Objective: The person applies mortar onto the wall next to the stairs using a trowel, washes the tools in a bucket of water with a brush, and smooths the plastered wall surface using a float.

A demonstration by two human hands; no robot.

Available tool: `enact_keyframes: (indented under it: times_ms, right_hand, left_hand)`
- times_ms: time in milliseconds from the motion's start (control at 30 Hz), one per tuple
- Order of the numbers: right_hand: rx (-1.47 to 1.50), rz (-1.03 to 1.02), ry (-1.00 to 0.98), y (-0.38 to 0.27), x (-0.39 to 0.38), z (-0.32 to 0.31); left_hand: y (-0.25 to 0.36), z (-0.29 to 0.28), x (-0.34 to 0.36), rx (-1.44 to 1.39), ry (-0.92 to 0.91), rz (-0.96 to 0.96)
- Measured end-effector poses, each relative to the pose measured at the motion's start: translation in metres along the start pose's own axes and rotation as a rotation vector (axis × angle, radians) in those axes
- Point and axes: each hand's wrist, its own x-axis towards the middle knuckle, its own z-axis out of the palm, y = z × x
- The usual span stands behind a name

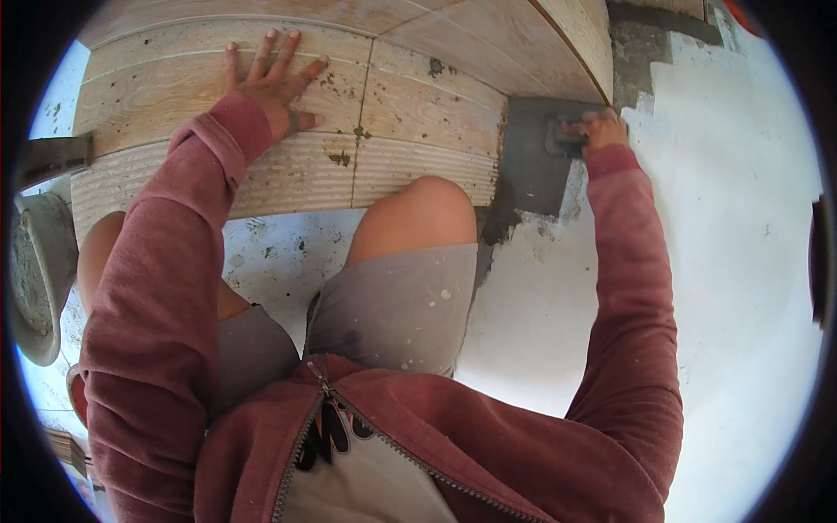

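Observation:
My left hand (277, 87) lies flat on the wood-look tiles of a step (436, 109), fingers spread, holding nothing. Over at the right, my right hand (605, 129) is closed around the handle of a plastering trowel (558, 135). The trowel rests against a patch of wet grey mortar (532, 179) on the white wall (732, 192), beside the end of the step. Its blade blends into the mortar, so its outline is hard to make out. Crumbs of dried mortar dot the tiles near my left hand.
At the far left stands a mortar-stained bucket (42, 270), with a dark bar (57, 159) above it. A higher tiled step edge (571, 44) rises ahead. Rougher grey mortar (641, 61) covers the wall farther up. My bent knees are close below the step.

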Motion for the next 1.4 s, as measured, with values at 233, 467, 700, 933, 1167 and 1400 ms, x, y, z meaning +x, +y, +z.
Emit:
enact_keyframes:
  times_ms: [233, 467, 700, 933, 1167, 1400]
  right_hand:
    - [0.017, 0.214, -0.08, 0.019, -0.006, -0.033]
    - [0.105, 0.286, -0.037, 0.033, -0.034, -0.047]
    - [0.038, 0.284, -0.11, 0.003, -0.049, -0.051]
    - [0.053, 0.373, 0.143, 0.006, -0.062, -0.043]
    - [-0.055, 0.368, 0.054, -0.013, -0.05, -0.043]
    - [-0.036, 0.595, 0.193, -0.016, -0.054, -0.037]
  left_hand:
    - [-0.001, -0.006, -0.003, -0.004, -0.021, -0.01]
    - [-0.002, -0.008, -0.001, -0.053, -0.011, 0.005]
    - [-0.001, -0.014, -0.001, -0.064, -0.06, 0.0]
    - [-0.001, -0.012, -0.002, -0.08, -0.048, 0.0]
    - [-0.005, -0.011, -0.005, -0.079, -0.031, -0.017]
    - [-0.003, -0.015, -0.004, -0.092, -0.037, 0.012]
